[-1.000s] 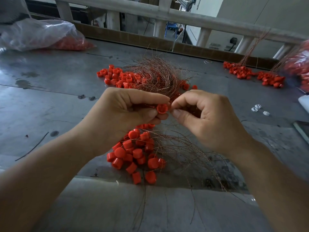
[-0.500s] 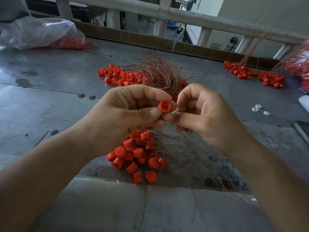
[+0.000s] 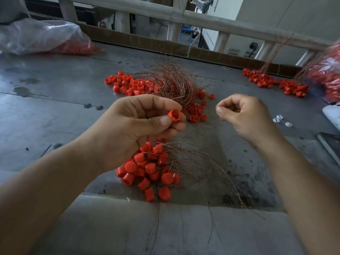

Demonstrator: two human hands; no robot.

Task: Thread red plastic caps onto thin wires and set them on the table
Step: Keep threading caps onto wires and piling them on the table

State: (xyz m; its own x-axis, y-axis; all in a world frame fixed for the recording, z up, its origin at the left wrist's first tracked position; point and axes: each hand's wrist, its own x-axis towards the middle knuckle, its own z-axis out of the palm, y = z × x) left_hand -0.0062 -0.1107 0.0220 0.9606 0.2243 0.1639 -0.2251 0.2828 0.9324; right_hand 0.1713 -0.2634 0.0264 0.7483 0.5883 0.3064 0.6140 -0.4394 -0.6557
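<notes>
My left hand [image 3: 136, 129] pinches a red plastic cap [image 3: 173, 116] between thumb and fingers, its open side turned toward me. To its right, about a hand's width away, my right hand [image 3: 242, 116] is curled with thumb and forefinger pressed together; a thin wire between them is too fine to make out. Below my hands lies a pile of red caps with wires [image 3: 149, 168] fanning out to the right. Behind my hands sits a tangled bundle of thin copper wires [image 3: 171, 83] over loose red caps [image 3: 127, 85].
On the grey metal table [image 3: 55, 100], a clear plastic bag of red caps [image 3: 46, 39] lies at the far left, another red-filled bag [image 3: 329, 70] at the right edge. More wired caps [image 3: 272, 81] sit far right. Small white parts [image 3: 279, 119] lie right of my hand. A wooden rail [image 3: 184, 15] runs behind.
My hands, which met at the cap, have drawn apart: the right hand moved right, away from the cap. The left hand keeps its pinch on the cap.
</notes>
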